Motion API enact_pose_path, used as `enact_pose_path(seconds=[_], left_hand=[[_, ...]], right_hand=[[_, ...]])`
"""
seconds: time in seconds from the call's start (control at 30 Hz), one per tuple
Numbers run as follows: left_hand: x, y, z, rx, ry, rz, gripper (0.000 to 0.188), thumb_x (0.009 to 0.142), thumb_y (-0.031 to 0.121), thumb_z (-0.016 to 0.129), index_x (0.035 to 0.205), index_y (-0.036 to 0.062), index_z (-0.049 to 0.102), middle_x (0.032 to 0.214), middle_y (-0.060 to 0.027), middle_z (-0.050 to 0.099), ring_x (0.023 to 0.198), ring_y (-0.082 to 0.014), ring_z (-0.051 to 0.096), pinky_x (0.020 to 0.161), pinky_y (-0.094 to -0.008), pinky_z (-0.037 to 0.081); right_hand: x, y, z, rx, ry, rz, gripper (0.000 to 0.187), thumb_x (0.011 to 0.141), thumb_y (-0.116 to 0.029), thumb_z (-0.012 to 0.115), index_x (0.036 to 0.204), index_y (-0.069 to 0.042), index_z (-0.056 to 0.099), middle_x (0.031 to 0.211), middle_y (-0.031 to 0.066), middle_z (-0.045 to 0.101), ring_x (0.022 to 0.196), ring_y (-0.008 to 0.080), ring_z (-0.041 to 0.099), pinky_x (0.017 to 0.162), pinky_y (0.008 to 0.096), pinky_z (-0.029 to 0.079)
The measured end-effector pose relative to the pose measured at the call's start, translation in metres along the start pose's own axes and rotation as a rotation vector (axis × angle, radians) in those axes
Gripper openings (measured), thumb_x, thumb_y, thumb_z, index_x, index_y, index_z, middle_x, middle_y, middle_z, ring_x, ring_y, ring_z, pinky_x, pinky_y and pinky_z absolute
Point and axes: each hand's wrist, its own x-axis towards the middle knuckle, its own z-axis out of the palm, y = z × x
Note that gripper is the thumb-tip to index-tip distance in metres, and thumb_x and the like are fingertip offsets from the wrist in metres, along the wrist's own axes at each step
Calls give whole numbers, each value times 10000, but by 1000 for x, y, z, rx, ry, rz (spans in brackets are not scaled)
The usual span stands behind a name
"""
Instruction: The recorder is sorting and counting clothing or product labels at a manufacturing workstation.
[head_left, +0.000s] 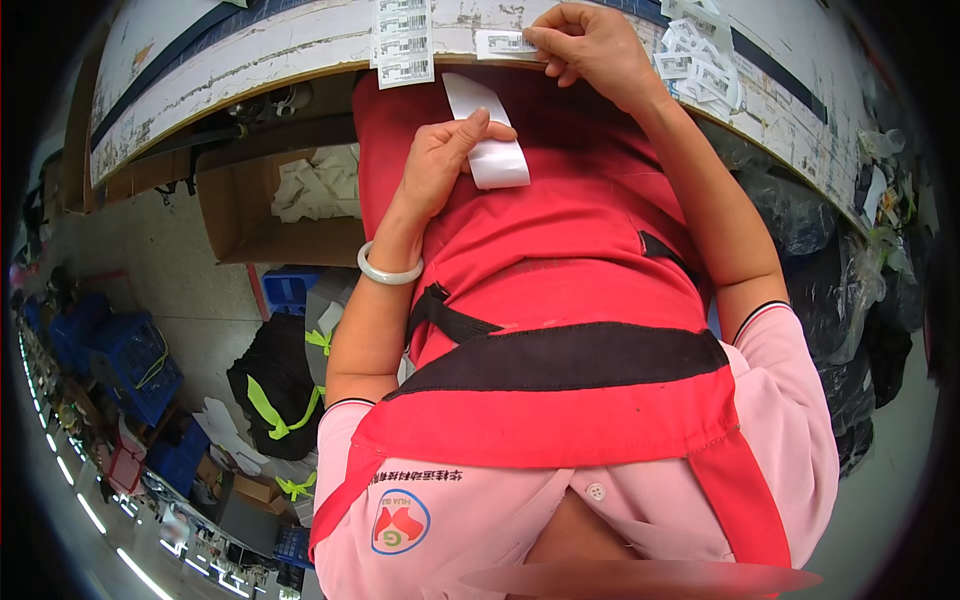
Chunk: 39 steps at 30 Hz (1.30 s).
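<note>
A blank white paper strip [500, 163] hangs in front of the red apron, and my left hand [440, 155] is closed round it with the thumb on top. The strip sticks out above and below the fingers. Over the table's near edge, my right hand [598, 48] pinches the right end of a small white barcode label [503, 43] between thumb and fingers. Between the hands and a little to the left, a strip of printed barcode labels [404, 45] lies on the table and hangs over its edge.
The worn white table [270, 62] runs across the top. Many loose labels [697, 62] are heaped on its right side. Under the table, an open cardboard box [235, 215] holds pale cloth. Blue crates [135, 365] stand on the floor at left; dark plastic bags [815, 270] lie at right.
</note>
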Motion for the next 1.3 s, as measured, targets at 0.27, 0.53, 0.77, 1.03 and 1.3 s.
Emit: enact_pose_path(seconds=[0.27,0.53,0.77,1.03,1.3], left_hand=[[-1,1,0,34,17,8,449,979,376,532,954,-38,705,797,-66,673,663,-87,602,590,-201,463],[0,1,1,13,6,6,442,981,365,531,961,-43,699,826,-72,677,687,-101,619,615,-214,487],[1,-3,2,-15,31,-10,431,990,339,516,982,-55,692,895,-90,681,766,-131,639,687,-234,508],[1,0,2,-81,10,-32,455,998,349,493,999,-70,671,872,-108,680,748,-146,647,682,-256,518],[-1,4,3,-92,23,-34,455,997,345,496,1002,-77,664,902,-118,679,763,-163,653,709,-273,532]], right_hand=[[-2,-6,6,-113,7,-39,179,890,-148,613,875,28,638,659,62,626,534,108,597,470,225,495],[-10,14,-9,3,-11,-127,240,934,-248,620,1014,-24,654,755,-5,609,605,50,570,536,185,482],[-55,6,-50,96,61,-88,222,936,-243,618,974,-26,648,739,-9,605,582,42,561,517,180,462],[-91,48,-166,-47,444,-44,218,887,-258,683,895,-42,658,705,-22,585,554,30,533,478,165,419],[-66,82,-163,-337,520,85,379,782,-291,782,951,-17,581,615,0,577,508,56,538,438,197,428]])
